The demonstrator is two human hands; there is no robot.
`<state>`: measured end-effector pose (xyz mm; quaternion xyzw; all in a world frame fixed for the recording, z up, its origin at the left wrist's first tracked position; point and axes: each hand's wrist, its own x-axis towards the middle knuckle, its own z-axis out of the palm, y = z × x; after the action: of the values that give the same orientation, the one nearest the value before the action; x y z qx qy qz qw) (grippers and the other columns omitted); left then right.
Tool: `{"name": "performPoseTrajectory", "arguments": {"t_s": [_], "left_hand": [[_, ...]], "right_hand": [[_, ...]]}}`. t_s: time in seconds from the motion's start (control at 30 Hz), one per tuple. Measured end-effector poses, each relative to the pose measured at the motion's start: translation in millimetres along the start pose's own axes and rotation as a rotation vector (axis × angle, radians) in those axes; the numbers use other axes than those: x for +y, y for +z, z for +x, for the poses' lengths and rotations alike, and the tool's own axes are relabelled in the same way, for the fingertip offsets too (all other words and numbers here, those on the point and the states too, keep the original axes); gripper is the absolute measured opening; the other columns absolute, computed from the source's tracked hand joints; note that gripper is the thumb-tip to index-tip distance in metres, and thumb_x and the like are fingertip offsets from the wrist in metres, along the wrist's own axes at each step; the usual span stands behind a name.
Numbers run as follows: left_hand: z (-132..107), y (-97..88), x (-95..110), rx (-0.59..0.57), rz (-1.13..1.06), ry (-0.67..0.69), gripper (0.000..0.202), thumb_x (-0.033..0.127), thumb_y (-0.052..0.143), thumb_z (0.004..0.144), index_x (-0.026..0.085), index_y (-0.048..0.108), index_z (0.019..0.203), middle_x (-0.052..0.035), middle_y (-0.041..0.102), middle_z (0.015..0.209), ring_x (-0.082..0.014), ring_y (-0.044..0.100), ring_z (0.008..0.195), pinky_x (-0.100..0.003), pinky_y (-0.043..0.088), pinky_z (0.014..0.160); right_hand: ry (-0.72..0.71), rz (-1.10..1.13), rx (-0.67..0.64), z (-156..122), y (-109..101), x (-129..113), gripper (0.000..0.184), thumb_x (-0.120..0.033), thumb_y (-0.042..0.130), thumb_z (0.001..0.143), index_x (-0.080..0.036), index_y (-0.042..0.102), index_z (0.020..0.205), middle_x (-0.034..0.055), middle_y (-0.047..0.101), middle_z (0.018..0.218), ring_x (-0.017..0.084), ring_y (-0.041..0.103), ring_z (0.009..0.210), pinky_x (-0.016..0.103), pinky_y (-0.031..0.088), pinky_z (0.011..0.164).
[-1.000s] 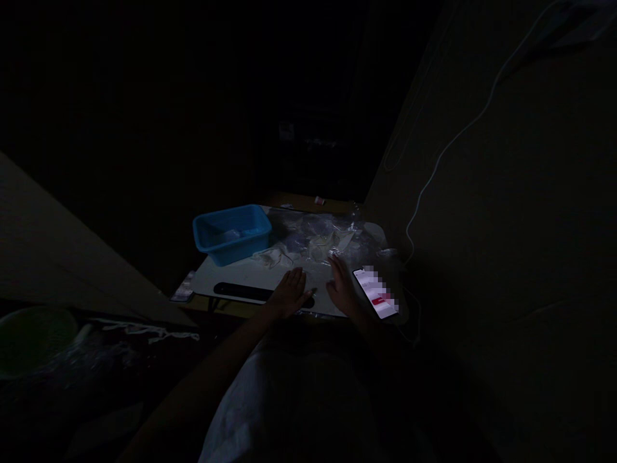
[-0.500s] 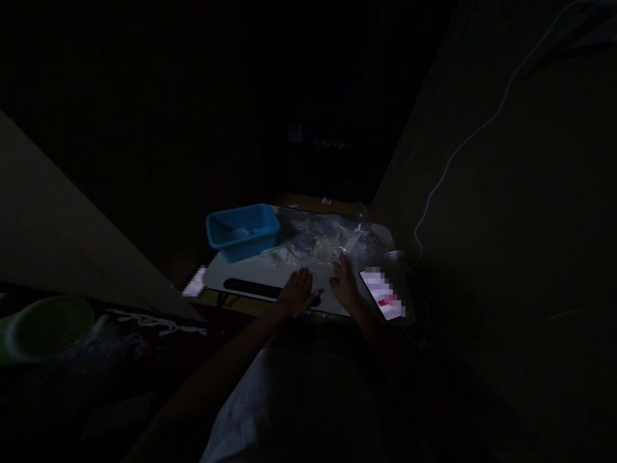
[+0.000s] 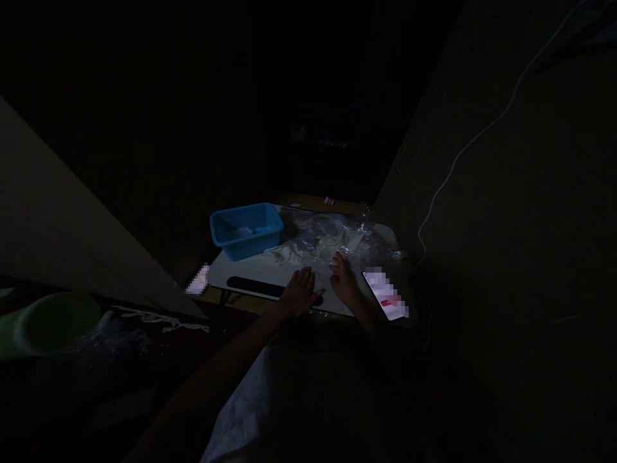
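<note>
Resting palm down on the near edge of the small white table (image 3: 241, 271) at the middle of the frame, the person's left hand (image 3: 301, 290) lies flat with its fingers loosely apart and holds nothing. It partly covers the right end of a dark slot (image 3: 253, 286) in the tabletop. Just to its right, the right hand (image 3: 344, 284) stretches its fingers (image 3: 336, 262) up the frame toward the heap of clear plastic (image 3: 328, 235), which sprawls over the far right part of the table. The light is too poor to tell whether those fingertips pinch a sheet or only touch its edge.

A blue basin (image 3: 241, 241) stands at the upper left of the table, just beside the heap, and a lit phone (image 3: 385, 296) lies near the right hand at the table's right edge. A green basket (image 3: 53, 315) sits well apart at the lower left of the frame, and a white cable (image 3: 463, 151) hangs down the wall at the right.

By the look of it, the work is at the sorting or picking stage: one hand steadies while the other seeks a piece in the heap. Any next move calls for separating a single thin sheet by touch, since the plastic is slippery and barely visible, and for keeping clear of the phone.
</note>
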<state>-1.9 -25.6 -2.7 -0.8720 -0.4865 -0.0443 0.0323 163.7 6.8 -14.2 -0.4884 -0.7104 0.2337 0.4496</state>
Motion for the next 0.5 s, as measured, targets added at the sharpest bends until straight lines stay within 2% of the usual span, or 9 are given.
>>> {"name": "performPoseTrajectory", "arguments": {"t_s": [0.27, 0.5], "left_hand": [[1, -0.4, -1, -0.021, -0.013, 0.001, 0.065, 0.048, 0.013, 0.087, 0.002, 0.03, 0.129, -0.0193, 0.025, 0.137, -0.027, 0.016, 0.129, -0.04, 0.017, 0.103], [0, -1.2, 0, -0.016, -0.034, -0.003, 0.065, 0.048, 0.014, 0.087, 0.002, 0.031, 0.129, -0.0191, 0.026, 0.137, -0.0268, 0.016, 0.129, -0.041, 0.017, 0.103]], "right_hand": [[-0.022, -0.03, 0.013, 1, 0, -6, 0.072, -0.003, 0.04, 0.064, -0.021, 0.021, 0.132, 0.0114, 0.038, 0.126, 0.019, 0.047, 0.107, 0.036, 0.047, 0.083], [-0.018, -0.021, 0.043, 2, 2, 6, 0.074, 0.0, 0.037, 0.063, -0.023, 0.02, 0.132, 0.0098, 0.038, 0.127, 0.019, 0.043, 0.113, 0.032, 0.05, 0.078]]}}
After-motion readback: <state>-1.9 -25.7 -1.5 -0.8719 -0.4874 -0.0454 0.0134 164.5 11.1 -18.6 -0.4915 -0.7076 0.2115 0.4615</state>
